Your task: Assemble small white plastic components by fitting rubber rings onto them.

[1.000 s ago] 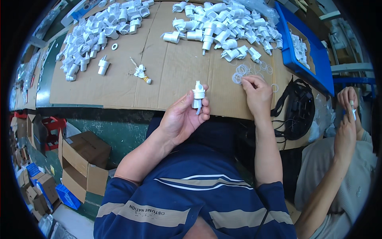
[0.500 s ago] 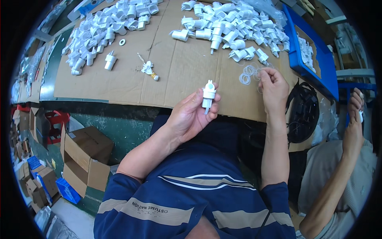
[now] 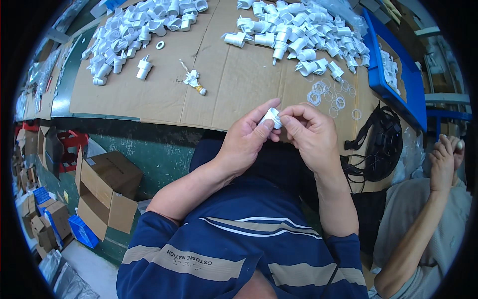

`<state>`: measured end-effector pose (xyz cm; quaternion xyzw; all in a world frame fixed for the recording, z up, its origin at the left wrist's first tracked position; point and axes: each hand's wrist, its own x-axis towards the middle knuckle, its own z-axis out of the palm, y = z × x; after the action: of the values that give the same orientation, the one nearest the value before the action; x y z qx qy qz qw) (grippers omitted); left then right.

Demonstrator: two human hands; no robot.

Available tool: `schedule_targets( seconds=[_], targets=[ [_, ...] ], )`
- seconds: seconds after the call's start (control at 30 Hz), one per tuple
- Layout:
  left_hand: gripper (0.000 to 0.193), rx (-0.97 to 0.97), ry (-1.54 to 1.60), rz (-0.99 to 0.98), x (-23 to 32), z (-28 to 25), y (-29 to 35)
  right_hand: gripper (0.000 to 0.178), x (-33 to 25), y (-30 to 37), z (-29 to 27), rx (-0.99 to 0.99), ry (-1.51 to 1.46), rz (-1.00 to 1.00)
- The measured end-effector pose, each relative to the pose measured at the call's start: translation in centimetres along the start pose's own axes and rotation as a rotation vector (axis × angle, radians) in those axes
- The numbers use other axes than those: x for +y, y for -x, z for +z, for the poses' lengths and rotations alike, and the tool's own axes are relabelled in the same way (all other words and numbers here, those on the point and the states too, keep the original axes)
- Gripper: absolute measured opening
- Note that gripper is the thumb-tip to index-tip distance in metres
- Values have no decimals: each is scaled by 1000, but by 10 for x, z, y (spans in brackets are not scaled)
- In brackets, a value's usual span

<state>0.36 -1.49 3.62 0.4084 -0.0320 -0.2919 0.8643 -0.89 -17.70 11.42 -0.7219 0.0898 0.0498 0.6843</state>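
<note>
My left hand (image 3: 242,141) is closed round a small white plastic fitting (image 3: 272,117), its round open end turned up, just past the cardboard's near edge. My right hand (image 3: 314,132) meets it from the right, thumb and forefinger pinched at the fitting's rim. What sits in that pinch is too small to make out. Beyond the right hand, several thin clear rings (image 3: 316,96) are scattered on the cardboard sheet (image 3: 224,94).
White fittings lie heaped at far left (image 3: 124,37) and far right (image 3: 303,32). A blue tray (image 3: 374,65) of white parts stands right of them. A white tool with a tan tip (image 3: 192,78) lies mid-table. At right are a black bag (image 3: 383,144) and another person's hand (image 3: 443,162).
My right hand has moved left from the rings to the fitting in my left hand. The fitting has been tipped, and its open end now shows. The rings are more spread out in view.
</note>
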Motion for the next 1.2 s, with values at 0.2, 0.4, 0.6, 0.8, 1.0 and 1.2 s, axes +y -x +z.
schedule_targets(
  seconds=[0.2, 0.4, 0.6, 0.8, 1.0, 1.2],
  targets=[
    [49, 98, -252, 91, 9, 6, 5, 7, -10, 7, -4, -100, 43, 178],
    [50, 65, -331, 142, 3, 1, 7, 7, 9, 4, 3, 52, 286, -153],
    [48, 69, -450, 153, 6, -1, 8, 8, 12, 8, 10, 118, 376, -224],
    [46, 88, -680, 263, 13, -2, 12, 6, 14, 7, 11, 119, 538, -345],
    [46, 90, -820, 472, 10, -2, 8, 5, 19, 4, 13, 188, 717, -604],
    [47, 53, -904, 526, 8, -4, 6, 4, 14, 7, 16, 168, 288, -185]
  ],
)
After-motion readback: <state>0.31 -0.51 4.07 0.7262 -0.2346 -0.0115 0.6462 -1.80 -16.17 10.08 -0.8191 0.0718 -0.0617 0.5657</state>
